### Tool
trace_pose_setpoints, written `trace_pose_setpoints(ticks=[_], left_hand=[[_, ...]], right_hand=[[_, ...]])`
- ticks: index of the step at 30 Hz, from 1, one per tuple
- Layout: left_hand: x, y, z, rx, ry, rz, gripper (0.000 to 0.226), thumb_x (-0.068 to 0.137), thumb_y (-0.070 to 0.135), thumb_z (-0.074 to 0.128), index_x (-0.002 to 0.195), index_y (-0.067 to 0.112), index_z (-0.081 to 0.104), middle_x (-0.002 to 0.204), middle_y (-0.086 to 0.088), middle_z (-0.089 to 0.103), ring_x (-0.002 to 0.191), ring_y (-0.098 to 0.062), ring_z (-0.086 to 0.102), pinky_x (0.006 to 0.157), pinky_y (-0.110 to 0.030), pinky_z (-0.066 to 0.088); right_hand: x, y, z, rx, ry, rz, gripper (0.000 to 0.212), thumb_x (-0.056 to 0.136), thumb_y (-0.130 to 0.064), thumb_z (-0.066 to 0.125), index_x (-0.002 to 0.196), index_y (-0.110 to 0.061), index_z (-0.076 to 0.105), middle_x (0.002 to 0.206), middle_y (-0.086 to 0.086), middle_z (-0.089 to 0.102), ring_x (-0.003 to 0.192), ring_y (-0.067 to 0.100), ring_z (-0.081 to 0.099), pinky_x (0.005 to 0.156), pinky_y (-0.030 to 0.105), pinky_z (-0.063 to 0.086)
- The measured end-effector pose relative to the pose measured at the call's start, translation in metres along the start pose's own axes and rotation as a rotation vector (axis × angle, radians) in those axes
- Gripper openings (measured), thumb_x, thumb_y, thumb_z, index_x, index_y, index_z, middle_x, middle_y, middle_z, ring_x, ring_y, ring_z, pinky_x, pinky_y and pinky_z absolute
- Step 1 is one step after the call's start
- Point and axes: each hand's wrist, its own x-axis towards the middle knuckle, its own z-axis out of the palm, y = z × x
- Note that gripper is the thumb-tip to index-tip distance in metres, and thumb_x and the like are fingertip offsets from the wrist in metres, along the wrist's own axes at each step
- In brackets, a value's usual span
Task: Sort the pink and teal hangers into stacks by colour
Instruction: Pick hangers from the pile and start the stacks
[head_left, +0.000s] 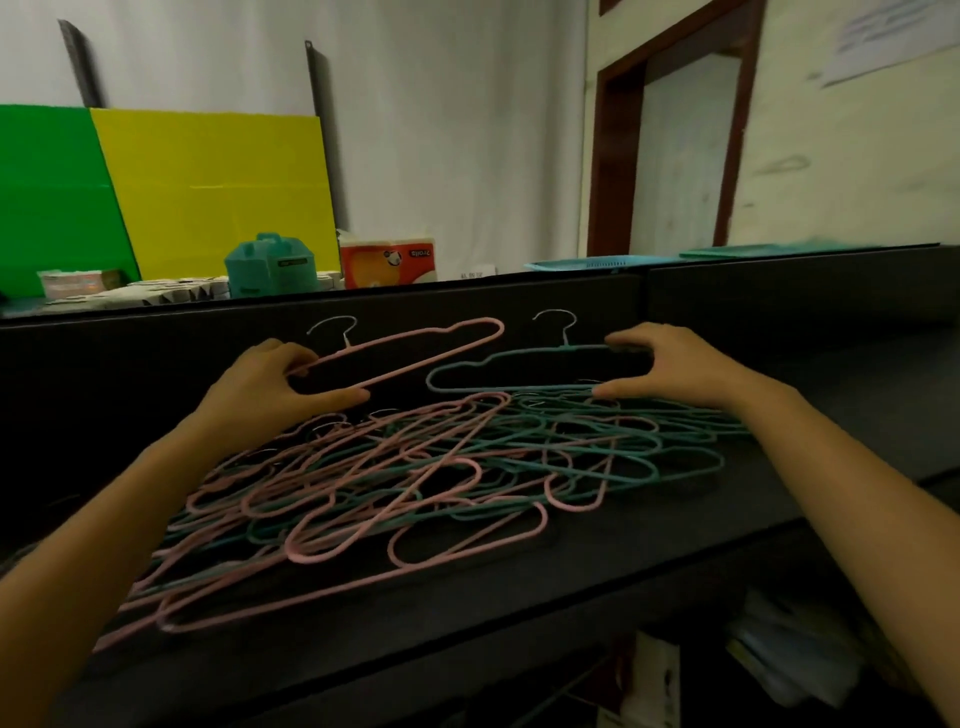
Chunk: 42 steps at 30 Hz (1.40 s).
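A tangled heap of pink and teal hangers (415, 478) lies on the dark table (519, 613). My left hand (270, 384) grips the left end of a pink hanger (431, 353), lifted above the far left of the heap with its right end tilted up. My right hand (675, 369) grips the right end of a teal hanger (498, 371), raised level above the far right of the heap. Both hangers' metal hooks point up towards the dark back panel.
A dark upright panel (779, 296) closes the table's far side. Behind it stand a teal container (270, 265), an orange-and-white pack (387, 260), green and yellow boards (208, 187) and a teal tray (587, 265). Items sit on a shelf under the table at lower right.
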Motion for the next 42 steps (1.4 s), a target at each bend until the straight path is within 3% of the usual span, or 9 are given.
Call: trace_pose_setpoints(ticks=[7, 11, 14, 25, 30, 34, 36, 40, 42], left_hand=[[0.023, 0.077, 0.037, 0.019, -0.059, 0.162, 0.1, 0.047, 0.084, 0.054, 0.118, 0.014, 0.055, 0.102, 0.002, 0.047, 0.096, -0.018, 0.048, 0.085, -0.037, 0.046], [0.028, 0.136, 0.067, 0.029, -0.07, 0.218, 0.102, 0.043, 0.08, 0.049, 0.12, 0.014, 0.054, 0.109, -0.003, 0.05, 0.099, -0.018, 0.047, 0.088, -0.041, 0.047], [0.03, 0.183, 0.096, -0.004, -0.099, 0.231, 0.101, 0.043, 0.079, 0.05, 0.121, 0.014, 0.053, 0.106, -0.001, 0.048, 0.097, -0.018, 0.047, 0.086, -0.039, 0.047], [0.026, 0.342, 0.198, -0.058, -0.157, 0.275, 0.099, 0.046, 0.076, 0.051, 0.122, 0.012, 0.052, 0.116, -0.008, 0.051, 0.1, -0.019, 0.047, 0.086, -0.04, 0.048], [0.032, 0.391, 0.237, -0.055, -0.175, 0.278, 0.099, 0.048, 0.077, 0.05, 0.124, 0.013, 0.05, 0.12, -0.008, 0.05, 0.106, -0.021, 0.048, 0.089, -0.04, 0.047], [0.047, 0.427, 0.264, -0.022, -0.19, 0.293, 0.099, 0.05, 0.076, 0.049, 0.126, 0.012, 0.049, 0.123, -0.009, 0.049, 0.108, -0.022, 0.048, 0.09, -0.039, 0.047], [0.057, 0.443, 0.282, 0.03, -0.164, 0.294, 0.095, 0.056, 0.076, 0.052, 0.126, 0.012, 0.048, 0.124, -0.01, 0.049, 0.11, -0.023, 0.047, 0.092, -0.039, 0.045], [0.077, 0.466, 0.323, 0.113, -0.146, 0.294, 0.085, 0.066, 0.073, 0.054, 0.124, 0.012, 0.049, 0.124, -0.011, 0.049, 0.11, -0.024, 0.046, 0.094, -0.038, 0.042], [0.089, 0.475, 0.338, 0.143, -0.168, 0.287, 0.084, 0.067, 0.074, 0.052, 0.123, 0.011, 0.049, 0.126, -0.011, 0.048, 0.112, -0.024, 0.046, 0.095, -0.037, 0.041]], right_hand=[[-0.057, 0.065, -0.045, 0.008, 0.038, 0.135, 0.1, 0.051, -0.064, 0.068, 0.137, -0.019, 0.045, 0.14, 0.0, 0.046, 0.128, 0.017, 0.043, 0.105, 0.036, 0.036], [-0.088, 0.118, -0.075, -0.002, 0.059, 0.193, 0.087, 0.061, -0.053, 0.074, 0.136, -0.019, 0.046, 0.141, 0.0, 0.045, 0.129, 0.017, 0.041, 0.105, 0.035, 0.035], [-0.112, 0.159, -0.101, -0.04, 0.064, 0.249, 0.086, 0.061, -0.055, 0.074, 0.136, -0.021, 0.046, 0.14, -0.002, 0.045, 0.13, 0.016, 0.04, 0.105, 0.034, 0.034], [-0.18, 0.307, -0.187, -0.176, 0.06, 0.331, 0.119, 0.035, -0.089, 0.053, 0.134, -0.023, 0.048, 0.138, -0.002, 0.047, 0.127, 0.018, 0.042, 0.106, 0.04, 0.037], [-0.195, 0.366, -0.214, -0.199, 0.082, 0.36, 0.109, 0.041, -0.076, 0.06, 0.133, -0.019, 0.05, 0.136, 0.0, 0.051, 0.125, 0.017, 0.045, 0.104, 0.034, 0.037], [-0.2, 0.412, -0.228, -0.209, 0.101, 0.393, 0.131, 0.025, -0.096, 0.046, 0.133, -0.021, 0.05, 0.135, -0.001, 0.051, 0.126, 0.018, 0.045, 0.103, 0.036, 0.038], [-0.197, 0.432, -0.233, -0.184, 0.121, 0.394, 0.124, 0.031, -0.091, 0.051, 0.133, -0.02, 0.05, 0.136, 0.001, 0.051, 0.125, 0.019, 0.046, 0.101, 0.035, 0.038], [-0.181, 0.473, -0.239, -0.189, 0.095, 0.4, 0.086, 0.061, -0.054, 0.074, 0.134, -0.016, 0.049, 0.136, 0.003, 0.051, 0.124, 0.018, 0.046, 0.099, 0.031, 0.038], [-0.17, 0.494, -0.246, -0.213, 0.083, 0.395, 0.083, 0.064, -0.048, 0.077, 0.134, -0.014, 0.049, 0.136, 0.004, 0.051, 0.125, 0.019, 0.046, 0.1, 0.031, 0.037]])
